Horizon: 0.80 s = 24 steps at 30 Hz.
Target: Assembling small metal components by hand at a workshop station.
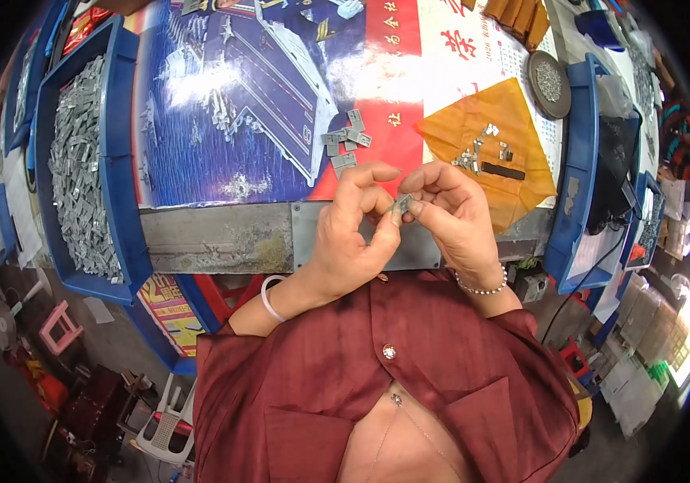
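- Grey metal piece (402,203): small, flat, stiff, light; held above the table's near edge, between both hands. Likely slippery; best gripped by its edges.
- Left hand (354,233): thumb and forefinger pinched on the piece's left side.
- Right hand (451,211): fingertips closed on its right side.
- Loose grey plates (346,140): far, on the poster.
- Blue bin (123,121): left, full of metal parts.
- Orange sheet (498,121): right, bearing small hardware.

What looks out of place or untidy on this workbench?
Little stands out. A few grey metal plates lie loose on the poster, outside the blue bin. Both hands, left and right, pinch one small metal piece.
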Each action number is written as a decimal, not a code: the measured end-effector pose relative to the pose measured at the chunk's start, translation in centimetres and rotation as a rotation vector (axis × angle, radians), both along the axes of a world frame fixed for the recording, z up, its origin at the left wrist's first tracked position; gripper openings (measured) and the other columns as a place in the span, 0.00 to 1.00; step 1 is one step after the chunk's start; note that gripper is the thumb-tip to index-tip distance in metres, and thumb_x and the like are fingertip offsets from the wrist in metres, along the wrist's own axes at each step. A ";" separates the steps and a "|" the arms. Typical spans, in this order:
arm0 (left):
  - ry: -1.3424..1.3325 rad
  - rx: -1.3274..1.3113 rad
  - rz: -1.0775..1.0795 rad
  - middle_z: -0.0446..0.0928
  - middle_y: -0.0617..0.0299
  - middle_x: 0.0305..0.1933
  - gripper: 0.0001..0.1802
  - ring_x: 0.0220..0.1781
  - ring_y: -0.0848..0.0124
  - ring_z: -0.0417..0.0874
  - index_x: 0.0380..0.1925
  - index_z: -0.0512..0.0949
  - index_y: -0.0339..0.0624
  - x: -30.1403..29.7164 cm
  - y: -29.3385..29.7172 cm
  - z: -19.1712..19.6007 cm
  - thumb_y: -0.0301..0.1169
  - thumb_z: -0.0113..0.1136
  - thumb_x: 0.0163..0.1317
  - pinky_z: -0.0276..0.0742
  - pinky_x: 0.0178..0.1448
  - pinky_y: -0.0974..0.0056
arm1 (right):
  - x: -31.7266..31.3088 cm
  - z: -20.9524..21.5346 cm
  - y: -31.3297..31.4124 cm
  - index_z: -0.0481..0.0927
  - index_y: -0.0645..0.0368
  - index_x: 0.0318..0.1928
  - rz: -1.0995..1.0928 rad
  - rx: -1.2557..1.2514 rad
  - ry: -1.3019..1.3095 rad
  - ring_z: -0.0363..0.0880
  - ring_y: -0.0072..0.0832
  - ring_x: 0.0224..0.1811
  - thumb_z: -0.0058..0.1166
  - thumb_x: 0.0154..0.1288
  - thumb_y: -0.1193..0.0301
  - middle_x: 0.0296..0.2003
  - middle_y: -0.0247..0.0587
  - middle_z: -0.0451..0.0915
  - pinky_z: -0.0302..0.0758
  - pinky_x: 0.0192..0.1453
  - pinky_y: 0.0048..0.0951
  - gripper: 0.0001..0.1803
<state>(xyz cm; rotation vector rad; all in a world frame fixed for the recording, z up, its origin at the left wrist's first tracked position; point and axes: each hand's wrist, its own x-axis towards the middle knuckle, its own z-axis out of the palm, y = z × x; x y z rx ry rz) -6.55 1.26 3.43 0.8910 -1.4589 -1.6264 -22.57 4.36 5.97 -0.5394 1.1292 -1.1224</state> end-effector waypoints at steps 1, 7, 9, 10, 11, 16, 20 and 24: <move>-0.058 -0.072 -0.008 0.76 0.61 0.25 0.24 0.27 0.75 0.78 0.54 0.63 0.33 0.0 -0.1 0.2 0.17 0.54 0.57 0.74 0.35 0.70 | 0.0 -0.1 0.0 0.75 0.65 0.46 -0.007 0.002 0.000 0.76 0.20 0.38 0.54 0.61 0.82 0.38 0.36 0.77 0.73 0.42 0.21 0.12; -0.112 -0.145 -0.034 0.76 0.61 0.25 0.24 0.26 0.74 0.79 0.55 0.64 0.31 0.1 -0.3 0.1 0.16 0.54 0.56 0.75 0.34 0.69 | 0.0 -0.1 0.1 0.75 0.65 0.44 -0.022 0.031 -0.035 0.76 0.18 0.38 0.53 0.59 0.83 0.38 0.35 0.77 0.73 0.43 0.21 0.11; -0.074 -0.100 -0.030 0.76 0.60 0.26 0.24 0.26 0.74 0.79 0.55 0.64 0.31 0.1 -0.3 0.0 0.16 0.54 0.56 0.75 0.34 0.69 | -0.1 0.1 0.0 0.75 0.66 0.44 -0.009 0.019 -0.040 0.77 0.17 0.38 0.49 0.60 0.83 0.38 0.35 0.77 0.75 0.45 0.21 0.10; -0.088 -0.120 -0.029 0.76 0.60 0.25 0.24 0.26 0.75 0.79 0.55 0.64 0.31 0.0 -0.3 0.0 0.16 0.54 0.56 0.75 0.34 0.69 | -0.1 0.0 0.0 0.75 0.66 0.44 -0.011 0.021 -0.040 0.77 0.17 0.38 0.49 0.60 0.83 0.38 0.35 0.77 0.75 0.45 0.21 0.10; -0.102 -0.141 -0.028 0.76 0.61 0.25 0.24 0.26 0.75 0.78 0.54 0.64 0.31 0.0 -0.3 0.0 0.16 0.54 0.56 0.75 0.34 0.69 | -0.1 -0.2 0.0 0.75 0.66 0.43 -0.016 0.021 -0.051 0.78 0.17 0.37 0.49 0.60 0.84 0.37 0.35 0.77 0.75 0.45 0.21 0.10; -0.178 -0.217 -0.044 0.75 0.61 0.25 0.24 0.26 0.76 0.78 0.54 0.64 0.32 0.0 -0.5 0.2 0.16 0.54 0.57 0.74 0.34 0.70 | 0.0 -0.3 -0.1 0.75 0.66 0.42 -0.043 0.055 -0.043 0.78 0.18 0.37 0.48 0.60 0.84 0.37 0.36 0.78 0.76 0.45 0.21 0.10; 0.032 0.197 -0.045 0.74 0.63 0.26 0.23 0.27 0.78 0.75 0.55 0.63 0.35 0.0 0.0 -0.6 0.16 0.52 0.59 0.71 0.34 0.72 | 0.1 -0.4 -0.3 0.75 0.66 0.42 -0.023 0.082 -0.063 0.78 0.18 0.36 0.47 0.59 0.84 0.36 0.35 0.78 0.75 0.43 0.21 0.10; 0.088 0.407 -0.056 0.72 0.66 0.26 0.24 0.29 0.80 0.73 0.57 0.61 0.38 -0.1 -0.7 0.5 0.16 0.49 0.61 0.68 0.36 0.74 | -0.1 -1.0 -0.2 0.75 0.66 0.43 0.008 0.085 -0.046 0.78 0.19 0.35 0.48 0.60 0.84 0.36 0.36 0.78 0.74 0.42 0.21 0.10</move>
